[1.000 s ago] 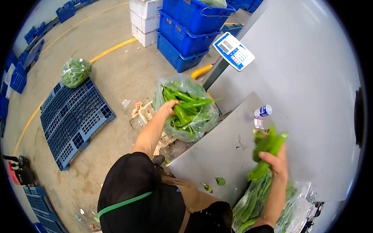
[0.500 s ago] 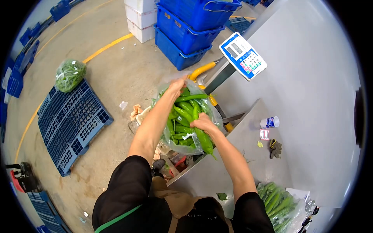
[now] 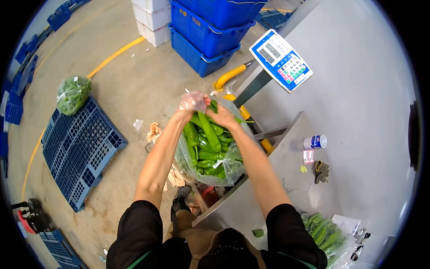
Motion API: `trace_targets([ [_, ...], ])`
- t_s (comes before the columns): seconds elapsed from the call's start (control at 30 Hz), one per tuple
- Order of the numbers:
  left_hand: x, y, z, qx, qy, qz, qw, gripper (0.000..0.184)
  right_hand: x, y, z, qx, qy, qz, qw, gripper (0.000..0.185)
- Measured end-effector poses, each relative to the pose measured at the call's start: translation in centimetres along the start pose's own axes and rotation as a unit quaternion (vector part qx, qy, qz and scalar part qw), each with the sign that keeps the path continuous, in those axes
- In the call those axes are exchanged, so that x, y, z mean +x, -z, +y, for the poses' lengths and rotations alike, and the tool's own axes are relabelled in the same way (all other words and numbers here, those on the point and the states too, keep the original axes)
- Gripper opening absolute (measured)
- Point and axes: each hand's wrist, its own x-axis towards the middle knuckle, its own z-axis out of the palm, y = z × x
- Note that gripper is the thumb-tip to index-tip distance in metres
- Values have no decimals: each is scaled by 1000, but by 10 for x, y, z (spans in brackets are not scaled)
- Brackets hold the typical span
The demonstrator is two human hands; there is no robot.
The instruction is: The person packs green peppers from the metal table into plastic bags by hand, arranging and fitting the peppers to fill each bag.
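A clear plastic bag (image 3: 184,162) full of long green peppers (image 3: 207,143) stands in front of me, its mouth open. At the bag's far left rim, my left hand (image 3: 191,106) is closed on the thin plastic, which bunches over its fingers. My right hand (image 3: 222,117) reaches over the peppers at the far side, close to my left hand. Its fingers are blurred and partly hidden, so I cannot tell whether they hold a pepper or the plastic. A twisted white knot of plastic shows at the bag's near right side.
A scale display (image 3: 281,60) rises on a post beyond the bag. On the metal table (image 3: 291,193) lie a cup (image 3: 316,142), a glove (image 3: 321,172) and bagged peppers (image 3: 323,234). Blue crates (image 3: 204,54) are stacked ahead; a blue pallet (image 3: 80,148) with a bag of greens (image 3: 74,95) lies left.
My right hand has left the pepper it gripped near the bag's right side and moved up to the far rim. My left hand has shifted left and lower, with plastic now over its fingers.
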Motion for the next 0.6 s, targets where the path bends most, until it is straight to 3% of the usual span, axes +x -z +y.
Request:
trace_targets([
  [0.03, 2, -3, 0, -11, 1, 5, 1000, 24, 5, 8, 22, 26, -58, -18, 998, 92],
  [0.1, 4, -16, 8, -28, -3, 13, 1000, 24, -6, 51, 44, -18, -61, -161, 985, 106],
  [0.2, 8, -19, 1, -80, 4, 22, 997, 26, -54, 78, 61, -118, -93, -149, 977, 104],
  [0.23, 8, -18, -3, -103, 4, 21, 994, 27, -70, 87, 66, -173, -111, -196, 959, 107],
  [0.3, -5, -13, -7, 107, -38, 35, 993, 36, -89, 100, 84, -260, -131, -306, 907, 110],
  [0.33, -14, -13, -11, 211, -59, 40, 975, 40, -94, 104, 96, -292, -131, -366, 874, 108],
  [0.37, -29, -16, -26, 337, -109, 118, 928, 48, -98, 107, 102, -323, -130, -423, 837, 107],
  [0.4, -49, -20, -44, 455, -158, 191, 855, 57, -101, 107, 97, -327, -137, -410, 841, 100],
  [0.47, -94, -36, -64, 481, -135, 205, 842, 71, -110, 108, 82, -335, -150, -381, 849, 86],
  [0.5, -110, -46, -82, 519, -161, 198, 815, 85, -119, 107, 81, -348, -104, -307, 880, 76],
  [0.53, -118, -58, -99, 525, -110, 148, 831, 92, -133, 103, 82, -357, -60, -232, 903, 65],
  [0.57, -125, -76, -103, 541, -116, 120, 825, 95, -143, 103, 81, -365, -16, -156, 918, 55],
  [0.6, -122, -81, -116, 526, -121, 113, 834, 92, -149, 111, 68, -322, 3, -221, 920, 48],
])
